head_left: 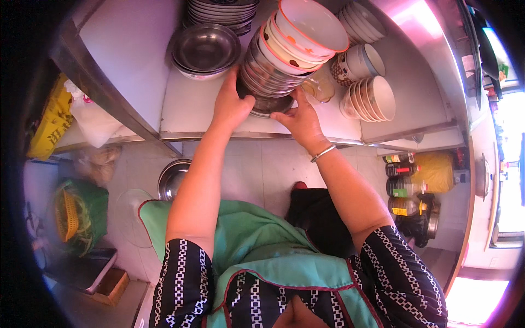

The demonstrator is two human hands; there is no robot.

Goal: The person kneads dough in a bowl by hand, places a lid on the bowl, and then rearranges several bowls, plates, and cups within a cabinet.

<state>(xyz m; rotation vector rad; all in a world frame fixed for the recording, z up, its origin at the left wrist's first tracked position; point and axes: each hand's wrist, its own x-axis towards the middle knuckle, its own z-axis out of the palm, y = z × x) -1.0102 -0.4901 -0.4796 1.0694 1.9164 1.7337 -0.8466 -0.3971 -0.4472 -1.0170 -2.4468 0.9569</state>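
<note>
A tall stack of bowls (273,71) leans over the shelf, steel ones below and white ones with orange rims on top. At its base sits a wide dark metal dish (268,105). My left hand (232,104) grips the left side of the stack low down, its thumb toward the front. On the opposite side my right hand (301,119), with a bracelet at the wrist, holds the base, fingers partly hidden behind it. Left of the stack, close to my left fingers, stands a pile of dark metal plates (206,49) on a white bowl.
More stacked plates (223,12) rise at the back left. On the right lie nested white bowls (372,99) and patterned bowls (358,63), beside a clear glass dish (320,88). The shelf's metal front edge (262,135) runs below my wrists. Bottles (404,187) stand lower right.
</note>
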